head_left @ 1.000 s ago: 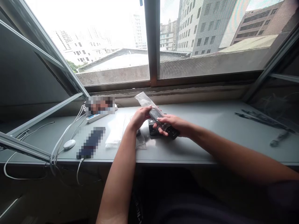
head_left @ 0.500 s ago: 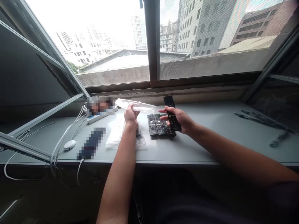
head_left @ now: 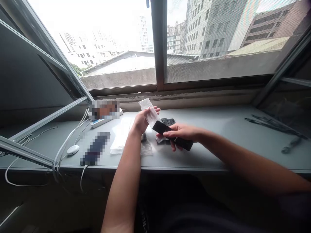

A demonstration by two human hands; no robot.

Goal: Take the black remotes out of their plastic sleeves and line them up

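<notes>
My left hand holds a clear plastic bag between thumb and fingers, its long shape tilted down toward the right. In my right hand is a black remote control, gripped along its middle. The remote's far end overlaps the bag's lower end; whether it is inside the bag's mouth I cannot tell. Beneath them on the desk lie more black remotes, partly covered by my right hand and the held remote. A pile of plastic bags lies left of them, partly behind my left forearm.
At the left are a white power strip, white cables, a round white device and a blurred dark phone-like object. Dark cables or straps lie on the grey desk at right. The window stands behind.
The bag has swung from nearly level to slanting down rightward. My right hand has lowered the remote, turning it from upright to pointing left at the bag.
</notes>
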